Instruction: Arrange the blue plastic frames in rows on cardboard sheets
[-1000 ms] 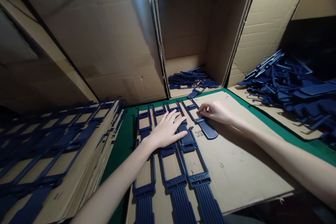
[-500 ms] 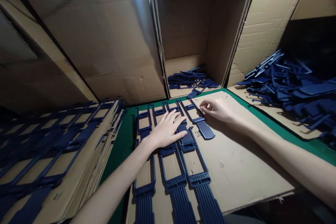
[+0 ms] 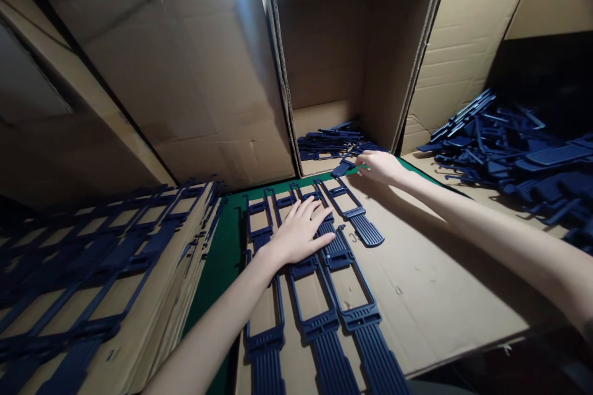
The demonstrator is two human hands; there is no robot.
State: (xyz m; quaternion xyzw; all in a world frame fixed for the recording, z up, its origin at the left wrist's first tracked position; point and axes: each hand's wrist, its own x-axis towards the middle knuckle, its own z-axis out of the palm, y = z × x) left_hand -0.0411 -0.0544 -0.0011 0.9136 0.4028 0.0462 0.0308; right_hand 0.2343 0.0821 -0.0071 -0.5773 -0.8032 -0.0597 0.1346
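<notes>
My left hand (image 3: 303, 231) lies flat with fingers spread over dark blue plastic frames with ribbed tabs, which are set out in rows on a cardboard sheet (image 3: 417, 296). One such frame (image 3: 349, 203) sits at the right end of the far row, apart from my hands. My right hand (image 3: 382, 166) is at the mouth of an upright cardboard box, its fingers bent and closed around the edge of another blue plastic frame (image 3: 343, 167) that sticks out of the box. The fingertips are partly hidden by the hand.
Inside the open cardboard box (image 3: 324, 112) lies a heap of blue frames (image 3: 328, 141). A larger heap (image 3: 514, 154) is on cardboard at the right. On the left stands a stack of cardboard sheets (image 3: 152, 333) with frames between layers. Green table surface (image 3: 217, 259) shows between stack and sheet.
My right hand has moved away from the frame at the right end of the far row, up to the one at the box mouth. My left hand stays on the laid-out frames.
</notes>
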